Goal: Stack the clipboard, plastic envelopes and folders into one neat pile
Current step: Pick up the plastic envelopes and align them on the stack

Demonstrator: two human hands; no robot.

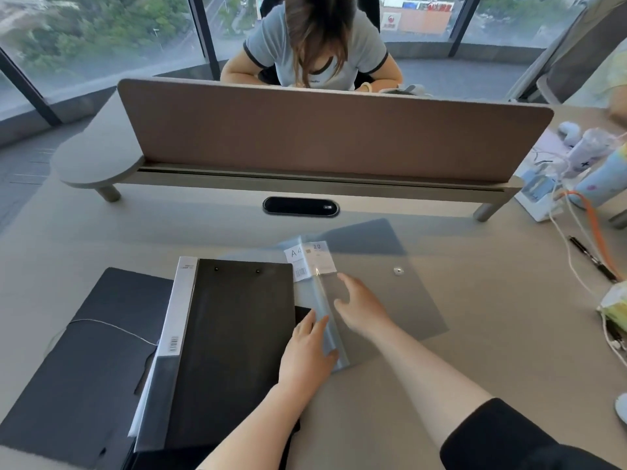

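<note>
The items sit toward the near edge of the tabletop (pixel 101 232), not yet in one pile. A black clipboard (pixel 234 334) lies on top of a folder with a white spine (pixel 179 307), and both overlap a flat black folder with a string tie (pixel 84 351) nearer the left edge; this looks like the start of the pile. To their right a packet of plastic envelopes (pixel 319 300), labelled A4, rests on a grey translucent snap envelope (pixel 383 293), both skewed relative to the clipboard. The left hand (pixel 307 351) lies on the packet's near end with fingers fairly straight, apparently steadying it beside the clipboard. The right hand (pixel 359 307) is spread with relaxed fingers over the packet and grey envelope; whether it presses down cannot be told. Judgement: the hands are placed to gather the slippery sheets for squaring against the pile.
</note>
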